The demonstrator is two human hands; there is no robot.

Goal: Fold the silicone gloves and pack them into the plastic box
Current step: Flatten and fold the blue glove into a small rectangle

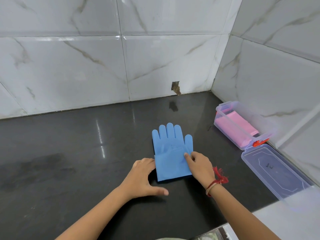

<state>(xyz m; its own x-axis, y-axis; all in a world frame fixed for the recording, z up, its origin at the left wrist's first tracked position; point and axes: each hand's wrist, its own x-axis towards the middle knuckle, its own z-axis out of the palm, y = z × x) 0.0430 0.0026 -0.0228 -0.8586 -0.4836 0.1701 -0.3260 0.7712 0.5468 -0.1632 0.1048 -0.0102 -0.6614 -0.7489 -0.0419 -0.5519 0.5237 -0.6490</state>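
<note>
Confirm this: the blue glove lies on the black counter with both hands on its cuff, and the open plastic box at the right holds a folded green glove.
Wrong in one respect: the head view shows the folded glove in the box is pink, not green. The rest stands: the blue glove lies on the counter, with the left hand and right hand on its cuff.

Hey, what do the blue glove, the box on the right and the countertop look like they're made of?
Blue glove: likely silicone or rubber; matte, limp, lying creased and flat.
Box: clear plastic with a faint violet tint; the pink item inside shows through, and its open lid hangs on a red hinge clip.
Countertop: dark polished stone, perhaps granite; it mirrors the wall tiles.
</note>
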